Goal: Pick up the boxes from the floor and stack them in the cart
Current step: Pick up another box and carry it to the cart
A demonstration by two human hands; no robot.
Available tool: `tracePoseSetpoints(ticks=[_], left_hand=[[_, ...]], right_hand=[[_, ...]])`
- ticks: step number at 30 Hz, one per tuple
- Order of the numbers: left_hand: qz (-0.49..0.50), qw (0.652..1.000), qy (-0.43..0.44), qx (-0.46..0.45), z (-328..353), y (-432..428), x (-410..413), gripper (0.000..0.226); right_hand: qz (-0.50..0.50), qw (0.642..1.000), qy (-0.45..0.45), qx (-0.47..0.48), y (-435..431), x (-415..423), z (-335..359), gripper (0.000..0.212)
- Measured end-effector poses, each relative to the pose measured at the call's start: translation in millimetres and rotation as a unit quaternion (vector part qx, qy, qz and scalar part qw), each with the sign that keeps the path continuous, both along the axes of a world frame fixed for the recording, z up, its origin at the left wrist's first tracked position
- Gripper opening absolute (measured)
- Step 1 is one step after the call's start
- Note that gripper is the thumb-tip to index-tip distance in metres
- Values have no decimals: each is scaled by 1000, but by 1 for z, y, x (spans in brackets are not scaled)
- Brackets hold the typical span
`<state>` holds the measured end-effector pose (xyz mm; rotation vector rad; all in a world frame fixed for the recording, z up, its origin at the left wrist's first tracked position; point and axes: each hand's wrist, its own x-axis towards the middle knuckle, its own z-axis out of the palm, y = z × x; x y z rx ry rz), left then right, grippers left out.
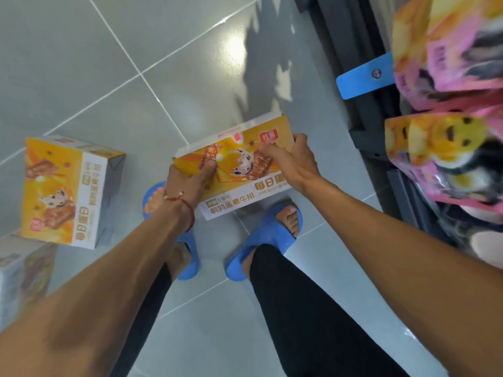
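floor box (pixel 21 278), bottom-left: cut off by the edge, print way too blurry | snack bags (pixel 446 148), right: smeared, cropped

The orange-and-white snack box (pixel 239 170) is up off the floor, tilted with its printed face up, left hand (pixel 187 179) and right hand (pixel 294 161) gripping its ends. A second box (pixel 68 191), same design, sits closed on the tiles off to the left, with a blurry third box (pixel 19 276) just beside it.

A box (pixel 245 186) is held between the left hand (pixel 187 178), at its left end, and the right hand (pixel 292 161), at its right end. Under the grip, two slippers (pixel 272 235) are set on the floor (pixel 136 50). Well left of the grip a second box (pixel 62 191) is stood, with a third box (pixel 19 278) beyond it. To the right, packets (pixel 449 148) are piled past a rack (pixel 364 123).
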<state>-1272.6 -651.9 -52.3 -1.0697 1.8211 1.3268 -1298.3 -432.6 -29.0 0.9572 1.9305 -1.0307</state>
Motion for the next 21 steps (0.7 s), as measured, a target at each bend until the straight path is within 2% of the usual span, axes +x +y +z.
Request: tracePoseSetpoints(ticks=[1,4,7,8,11,12,14,16,21], left_hand=[[-12,1000,0,-3,17,-4,3,61],[-74,997,-10,-22,76,-15,12,86],[-119,993,-9,-16,157,-21,15,92],[-132,991,-8,-15,188,-19,14,89],[-167,986,22,-18,269,-15,16,53],[-176,983,36,-24,295,-13,18,51],[-199,978,53,-29,340,-12,20,55],[-225,972,62,-18,380,-12,20,59],[-267,961,61,20,473,-8,15,72]], right_hand=[[-22,1000,1,-1,-1,8,18,72],[-85,996,5,-14,-2,34,81,70],[-130,991,15,-30,-4,54,157,74],[-139,989,22,-39,-5,61,181,71],[-177,981,42,-72,-8,79,252,67],[-187,978,51,-78,-8,85,274,61],[-213,970,66,-94,-8,96,315,50],[-257,959,73,-99,-8,106,356,48],[-362,923,87,-98,-13,132,452,55]])
